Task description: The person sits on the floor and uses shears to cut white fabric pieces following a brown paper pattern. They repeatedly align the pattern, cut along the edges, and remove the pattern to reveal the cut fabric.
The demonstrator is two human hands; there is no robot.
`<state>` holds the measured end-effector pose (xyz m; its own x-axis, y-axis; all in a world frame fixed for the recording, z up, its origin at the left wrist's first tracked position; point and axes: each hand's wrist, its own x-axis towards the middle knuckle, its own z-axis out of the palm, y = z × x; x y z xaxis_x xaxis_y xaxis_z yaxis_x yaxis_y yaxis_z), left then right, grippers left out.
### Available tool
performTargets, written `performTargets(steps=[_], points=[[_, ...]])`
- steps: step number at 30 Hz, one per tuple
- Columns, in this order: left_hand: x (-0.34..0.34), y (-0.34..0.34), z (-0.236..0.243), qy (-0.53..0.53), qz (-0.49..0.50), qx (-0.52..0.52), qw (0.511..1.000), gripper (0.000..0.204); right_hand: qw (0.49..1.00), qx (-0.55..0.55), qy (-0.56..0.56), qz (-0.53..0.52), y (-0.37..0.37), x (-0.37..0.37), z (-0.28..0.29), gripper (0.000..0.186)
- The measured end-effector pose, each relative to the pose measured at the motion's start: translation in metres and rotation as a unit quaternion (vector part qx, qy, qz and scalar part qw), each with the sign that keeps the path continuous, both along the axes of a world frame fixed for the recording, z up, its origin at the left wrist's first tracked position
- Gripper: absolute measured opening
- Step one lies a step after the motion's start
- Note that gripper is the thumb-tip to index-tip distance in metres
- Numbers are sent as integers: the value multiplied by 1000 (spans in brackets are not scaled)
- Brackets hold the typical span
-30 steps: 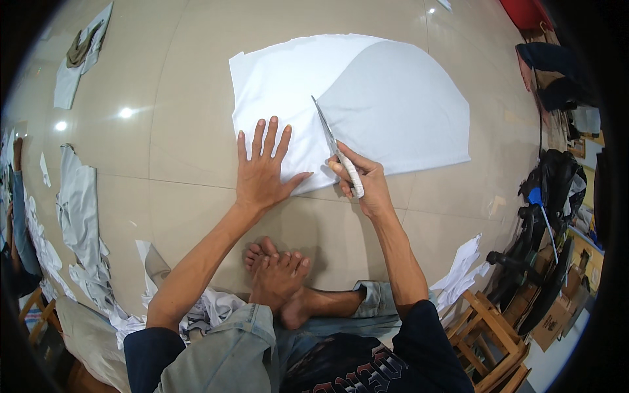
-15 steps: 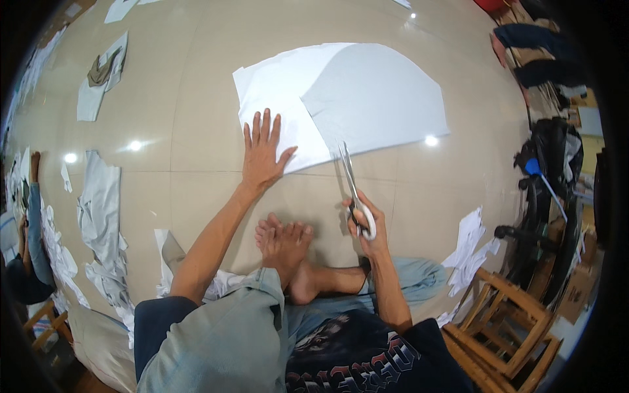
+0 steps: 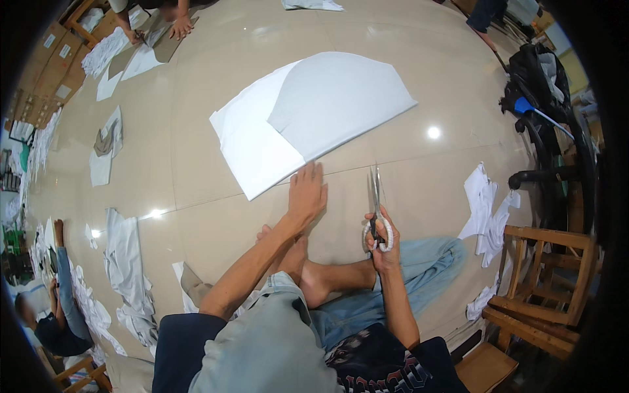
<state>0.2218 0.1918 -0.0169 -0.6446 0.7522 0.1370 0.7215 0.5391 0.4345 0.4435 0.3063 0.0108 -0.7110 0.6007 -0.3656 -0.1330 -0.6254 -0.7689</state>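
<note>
A large white cloth piece (image 3: 246,141) lies flat on the floor in front of me, overlapped on its right by a pale grey panel (image 3: 341,95) with a curved far edge. My left hand (image 3: 308,195) is open, palm down, its stretched fingertips at the cloth's near edge. My right hand (image 3: 386,241) grips a pair of scissors (image 3: 376,196) by its handles, which look wrapped in white. The blades point away from me, apart from the cloth. My bare feet (image 3: 314,288) are just behind my left hand, partly hidden by my left forearm.
White scraps (image 3: 481,203) and a wooden stool (image 3: 544,275) are at the right. Grey-white cloth (image 3: 124,252) lies at the left. A co-worker's hands (image 3: 181,27) handle cloth at the far left; another person (image 3: 56,321) sits at the left edge.
My left hand has slid off the cloth's face to its near edge. The scissors have come back from that edge. The view has shifted, bringing a far-left co-worker into sight.
</note>
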Motion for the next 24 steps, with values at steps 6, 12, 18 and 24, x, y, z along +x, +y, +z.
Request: performTargets(steps=[6, 12, 18, 24], points=[[16, 13, -8, 27, 48, -14, 998, 65, 999, -19, 50, -2, 8, -5, -3, 59], [20, 30, 13, -72, 89, -29, 993, 56, 994, -61, 88, -24, 8, -1, -5, 64], [32, 27, 3, 9, 50, -12, 999, 58, 992, -59, 105, -41, 11, -3, -6, 64], [34, 35, -3, 30, 79, -43, 996, 66, 996, -37, 77, -10, 13, -3, -8, 65]])
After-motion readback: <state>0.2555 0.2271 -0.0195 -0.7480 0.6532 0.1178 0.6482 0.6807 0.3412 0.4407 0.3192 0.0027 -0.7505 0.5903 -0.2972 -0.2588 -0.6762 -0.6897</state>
